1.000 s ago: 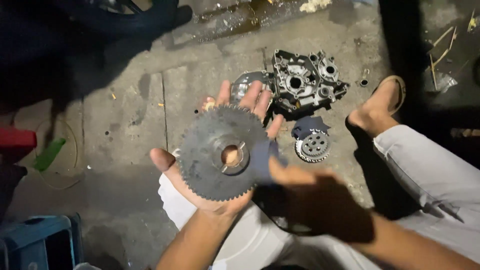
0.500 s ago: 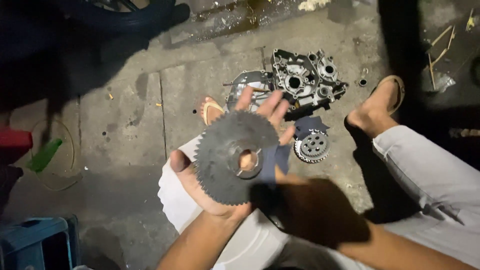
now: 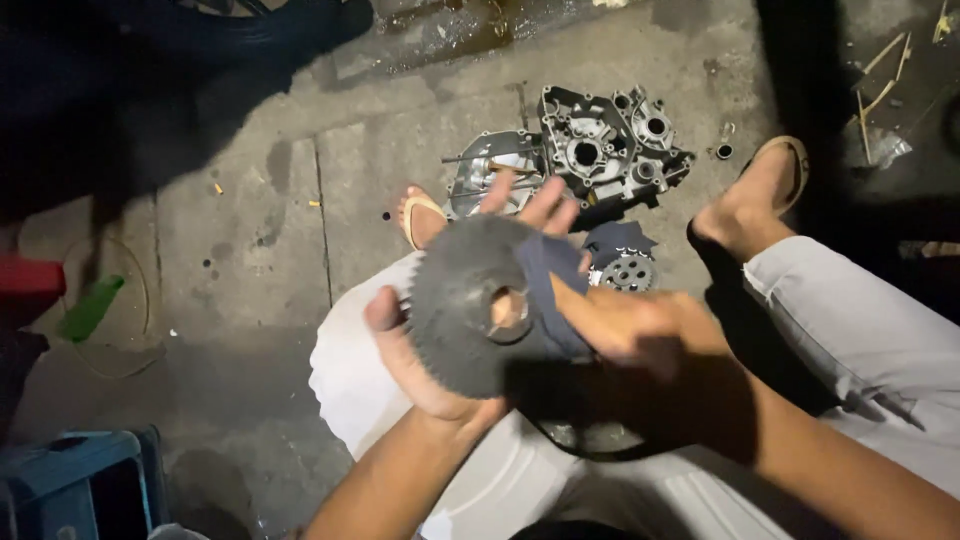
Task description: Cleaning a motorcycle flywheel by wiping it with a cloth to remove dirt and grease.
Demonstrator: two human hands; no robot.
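Your left hand [image 3: 425,350] cradles a big dark gear [image 3: 470,300] from below, thumb hooked over its left edge and fingers spread behind it, tips showing above the teeth. Your right hand [image 3: 620,325] pinches a dark cloth [image 3: 550,285] and presses it flat against the gear's right face, beside the centre hole. The gear sits tilted above your lap, clear of the floor [image 3: 250,230]. Beyond it on the concrete lie a small sprocket [image 3: 628,272] and a grey engine case [image 3: 610,150], between your sandalled feet. A blue crate [image 3: 70,480] stands at lower left.
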